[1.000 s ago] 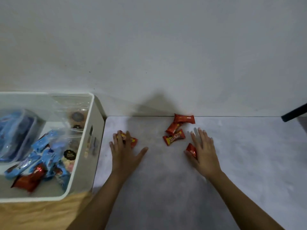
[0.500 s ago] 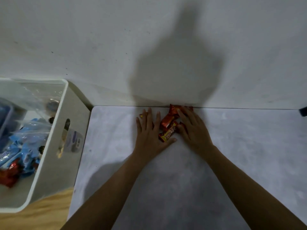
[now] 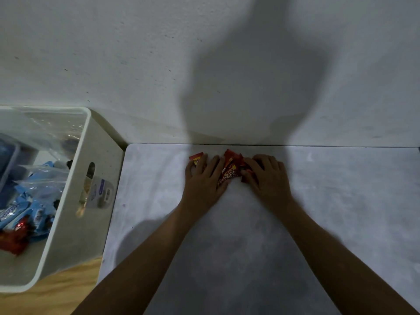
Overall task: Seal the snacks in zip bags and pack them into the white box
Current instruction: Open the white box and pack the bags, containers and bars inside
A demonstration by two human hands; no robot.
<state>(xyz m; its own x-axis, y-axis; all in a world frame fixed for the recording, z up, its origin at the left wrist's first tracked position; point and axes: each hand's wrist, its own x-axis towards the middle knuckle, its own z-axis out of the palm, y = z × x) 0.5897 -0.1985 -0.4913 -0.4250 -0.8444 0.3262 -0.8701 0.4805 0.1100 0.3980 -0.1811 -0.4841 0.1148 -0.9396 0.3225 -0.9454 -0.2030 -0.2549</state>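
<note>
Since a second ago the person's left hand (image 3: 203, 178) and right hand (image 3: 267, 176), both flat with fingers spread, have swept the scattered red snacks (image 3: 230, 167) into one pile between them, ready for bagging. The grey bench (image 3: 227, 246) meets a plain wall; the white box (image 3: 75, 201) sits well left of the left hand.

We are looking at a grey table by a white wall.

The grey tabletop (image 3: 250, 246) is touching the rough white wall (image 3: 113, 53). A big dark shadow (image 3: 254, 87) is falling on the wall. A tan wooden surface (image 3: 56, 296) is showing at the bottom left.
</note>
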